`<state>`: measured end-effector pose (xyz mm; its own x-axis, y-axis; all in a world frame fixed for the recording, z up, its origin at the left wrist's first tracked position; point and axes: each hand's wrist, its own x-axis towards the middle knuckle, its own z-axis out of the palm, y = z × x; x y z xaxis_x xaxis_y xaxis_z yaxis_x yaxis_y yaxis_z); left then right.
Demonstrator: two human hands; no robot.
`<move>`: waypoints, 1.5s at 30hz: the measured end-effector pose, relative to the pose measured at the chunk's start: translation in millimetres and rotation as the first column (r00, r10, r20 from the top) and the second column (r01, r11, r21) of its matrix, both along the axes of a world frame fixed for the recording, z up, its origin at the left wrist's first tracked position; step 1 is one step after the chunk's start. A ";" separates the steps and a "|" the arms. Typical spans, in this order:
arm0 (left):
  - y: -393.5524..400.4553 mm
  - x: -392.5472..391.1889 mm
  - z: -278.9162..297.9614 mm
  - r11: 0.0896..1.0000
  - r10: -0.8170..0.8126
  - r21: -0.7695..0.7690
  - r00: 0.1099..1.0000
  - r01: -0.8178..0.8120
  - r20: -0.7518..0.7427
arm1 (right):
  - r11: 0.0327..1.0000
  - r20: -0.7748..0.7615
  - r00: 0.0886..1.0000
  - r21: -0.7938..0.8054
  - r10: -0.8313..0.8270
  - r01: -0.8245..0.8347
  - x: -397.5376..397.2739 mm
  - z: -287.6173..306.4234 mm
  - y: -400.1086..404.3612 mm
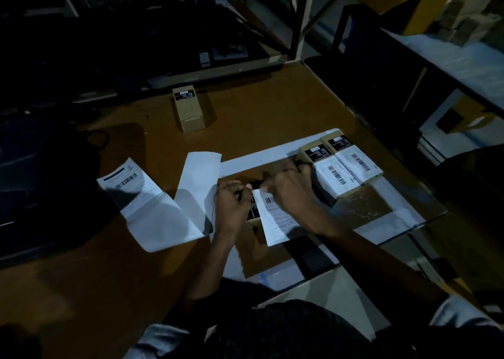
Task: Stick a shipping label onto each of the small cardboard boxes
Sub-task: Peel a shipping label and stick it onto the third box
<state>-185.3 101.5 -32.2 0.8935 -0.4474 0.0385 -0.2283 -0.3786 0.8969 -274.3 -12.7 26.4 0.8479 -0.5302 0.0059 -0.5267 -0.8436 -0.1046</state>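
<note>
A white shipping label (275,219) lies over a small cardboard box (252,211) with a black sticker, mostly hidden under my hands. My left hand (231,203) and my right hand (293,192) both pinch the label's far edge with curled fingers. Two small boxes (331,177) (354,159) with white labels on top sit side by side just right of my right hand. Another small box (188,109) without a white label lies farther back on the table. A printed label sheet (131,184) and a blank backing strip (199,186) lie to the left.
The brown table (259,105) carries a white-bordered mat (381,211) under the boxes. A dark bag (49,184) sits at the left edge. Metal shelving posts (300,17) stand behind the table and a shelf with packages (463,23) is at right.
</note>
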 end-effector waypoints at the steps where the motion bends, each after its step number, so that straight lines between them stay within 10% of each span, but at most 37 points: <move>1: 0.1 -1.7 2.2 1.000 0.008 0.000 1.000 -0.008 -0.004 | 1.000 -0.012 1.000 -0.017 -0.014 0.014 -6.1 -0.7 -9.7; 6: 0.4 -3.8 4.5 1.000 -0.003 -0.002 1.000 0.003 -0.012 | 0.994 -0.006 0.995 -0.028 -0.103 0.103 -18.0 -8.7 -41.2; 12: 4.5 -8.1 10.4 1.000 -0.017 -0.015 1.000 0.017 -0.009 | 0.909 0.248 0.907 0.336 -0.339 0.248 -38.4 -26.1 -32.8; 21: 51.3 -12.6 18.5 0.962 -0.273 -0.004 0.957 0.274 -0.096 | 0.660 0.441 0.843 0.737 -0.309 -0.144 -99.2 -53.9 -13.8; 45: 72.0 15.4 26.7 0.939 -0.320 0.052 0.918 0.341 -0.233 | 0.773 0.504 0.772 0.634 -0.387 -0.026 -94.1 -38.9 -0.6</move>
<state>-169.9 173.5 -5.4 0.6758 -0.7111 -0.1942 -0.1571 -0.3963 0.9046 -368.4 -13.3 -12.5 0.6648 -0.7409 0.0949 -0.3181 -0.3957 -0.8615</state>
